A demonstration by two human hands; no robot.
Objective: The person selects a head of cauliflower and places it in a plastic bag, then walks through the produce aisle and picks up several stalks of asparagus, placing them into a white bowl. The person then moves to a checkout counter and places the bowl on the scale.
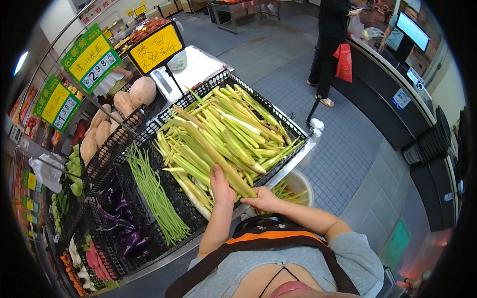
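Observation:
A long green-brown stalk of water bamboo or a like vegetable (216, 152) lies slanting between my two hands, above a heap of similar pale green stalks (227, 126). My left hand (223, 186) is around its side near the lower end, thumb up. My right hand (261, 199) grips its cut lower end. The heap fills a black plastic mesh crate (285, 123) on a metal-edged stand. Left of the crate lies a bundle of green long beans (156, 193), with purple eggplants (121, 223) beyond it.
Butternut squashes (125, 100) stand behind a mesh divider, near price signs on poles (156, 48). A white bucket with leafy trimmings (303, 186) is below the crate's right edge. A person in black (328, 41) stands at the checkout counter (376, 89). A white-topped table (197, 69) adjoins the crate.

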